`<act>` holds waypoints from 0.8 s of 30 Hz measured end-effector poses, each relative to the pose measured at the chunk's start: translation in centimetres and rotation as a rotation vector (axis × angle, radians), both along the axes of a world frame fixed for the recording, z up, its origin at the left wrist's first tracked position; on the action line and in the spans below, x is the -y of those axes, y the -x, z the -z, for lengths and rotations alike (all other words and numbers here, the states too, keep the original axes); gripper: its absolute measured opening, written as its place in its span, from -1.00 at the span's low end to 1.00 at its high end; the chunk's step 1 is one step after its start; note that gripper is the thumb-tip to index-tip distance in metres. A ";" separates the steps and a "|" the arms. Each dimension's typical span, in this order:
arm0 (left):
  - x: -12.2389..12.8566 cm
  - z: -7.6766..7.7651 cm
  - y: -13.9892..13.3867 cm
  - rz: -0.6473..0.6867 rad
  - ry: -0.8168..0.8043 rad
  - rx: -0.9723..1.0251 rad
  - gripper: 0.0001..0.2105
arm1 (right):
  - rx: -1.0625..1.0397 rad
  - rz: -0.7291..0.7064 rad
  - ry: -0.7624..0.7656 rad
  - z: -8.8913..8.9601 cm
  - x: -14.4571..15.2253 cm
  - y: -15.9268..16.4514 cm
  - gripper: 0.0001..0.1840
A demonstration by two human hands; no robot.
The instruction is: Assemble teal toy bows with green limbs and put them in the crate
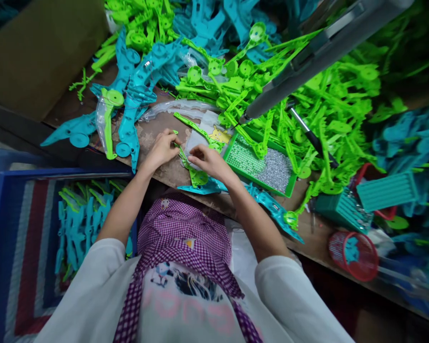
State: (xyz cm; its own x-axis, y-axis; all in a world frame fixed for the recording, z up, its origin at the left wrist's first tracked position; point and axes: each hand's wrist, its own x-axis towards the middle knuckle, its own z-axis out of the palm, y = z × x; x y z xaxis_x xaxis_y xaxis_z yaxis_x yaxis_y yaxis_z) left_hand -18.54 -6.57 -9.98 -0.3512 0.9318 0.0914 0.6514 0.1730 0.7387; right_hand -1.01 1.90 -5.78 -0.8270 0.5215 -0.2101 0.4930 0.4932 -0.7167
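Observation:
My left hand (164, 148) is over the front of the workbench, its fingers closed on a thin bright green plastic part (184, 157) that slants down towards the bench edge. Right beside it, my right hand (210, 162) has its thumb and fingertips pressed together; whatever may be between them is too small to make out. Under the hands lies a blue plastic piece (202, 186) at the bench edge. Beyond them, a long green plastic arm (191, 124) rests across a pale card with a yellow cartoon figure (219, 134). A green basket (289, 190) of small metal screws (277, 164) stands right of my right hand.
A grey power screwdriver (286, 78) hangs over a heap of green parts (325, 95). Blue parts (132, 100) lie at the left. A blue crate (0, 238) with finished-looking blue and green pieces stands below left. A red basket (353, 256) sits right.

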 end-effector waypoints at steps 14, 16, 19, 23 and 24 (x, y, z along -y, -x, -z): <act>0.1 0.1 0.0 0.009 -0.015 -0.035 -0.84 | 0.265 -0.173 -0.432 -1.7 4.7 -3.5 -0.66; 0.1 0.2 0.1 0.003 -0.029 -0.034 -0.85 | 0.311 -0.172 -0.446 -1.8 4.8 -3.9 -0.62; 0.1 0.3 0.1 0.002 -0.029 -0.028 -0.85 | 0.359 -0.183 -0.466 -1.9 5.0 -3.9 -0.59; 0.2 0.2 0.1 0.007 -0.016 -0.029 -0.85 | 0.392 -0.244 -0.472 -2.1 5.2 -3.8 -0.60; 0.2 0.2 0.1 0.008 -0.014 -0.031 -0.85 | 0.391 -0.258 -0.468 -2.2 5.1 -3.8 -0.61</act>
State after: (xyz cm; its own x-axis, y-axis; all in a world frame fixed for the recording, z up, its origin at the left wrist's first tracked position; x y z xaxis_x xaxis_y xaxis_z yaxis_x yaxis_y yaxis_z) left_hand -18.65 -6.73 -10.20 -0.3409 0.9330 0.1155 0.6752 0.1574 0.7207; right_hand 2.80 -3.25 -3.59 -0.8464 0.4263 -0.3190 0.4979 0.8461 -0.1902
